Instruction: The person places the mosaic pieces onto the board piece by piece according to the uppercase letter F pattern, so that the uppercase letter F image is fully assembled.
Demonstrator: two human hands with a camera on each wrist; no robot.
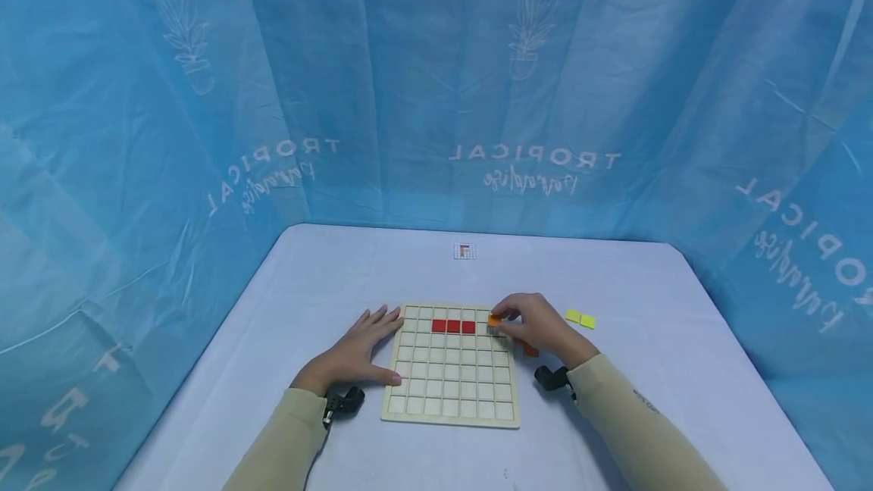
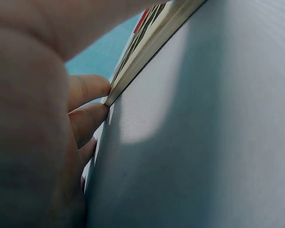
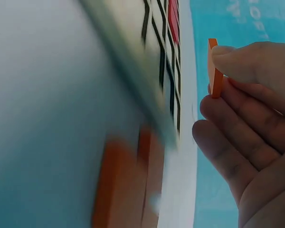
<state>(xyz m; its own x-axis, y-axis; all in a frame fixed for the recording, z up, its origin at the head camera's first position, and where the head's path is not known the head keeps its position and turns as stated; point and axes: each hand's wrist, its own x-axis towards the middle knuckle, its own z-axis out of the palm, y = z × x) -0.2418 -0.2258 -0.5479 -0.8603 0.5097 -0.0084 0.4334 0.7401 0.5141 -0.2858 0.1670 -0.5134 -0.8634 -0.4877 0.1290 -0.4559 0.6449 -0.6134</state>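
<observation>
A square grid board (image 1: 450,423) of pale wood lies on the table. Three red tiles (image 1: 453,326) sit side by side in its second row from the far edge. My left hand (image 1: 358,348) rests at the board's left side, fingers spread, with fingertips against the edge (image 2: 147,52) in the left wrist view. Between thumb and fingers my right hand (image 1: 539,322) pinches an orange tile (image 3: 215,69), held over the board's far right part. More orange tiles (image 3: 126,185) lie on the table beside the board's right edge, partly hidden beneath the right hand in the head view.
Two yellow tiles (image 1: 580,318) lie to the right of the right hand. A small card with a grid pattern (image 1: 464,251) is near the table's far edge. Blue printed curtains (image 1: 436,97) hang behind and on both sides of the white table (image 1: 327,271).
</observation>
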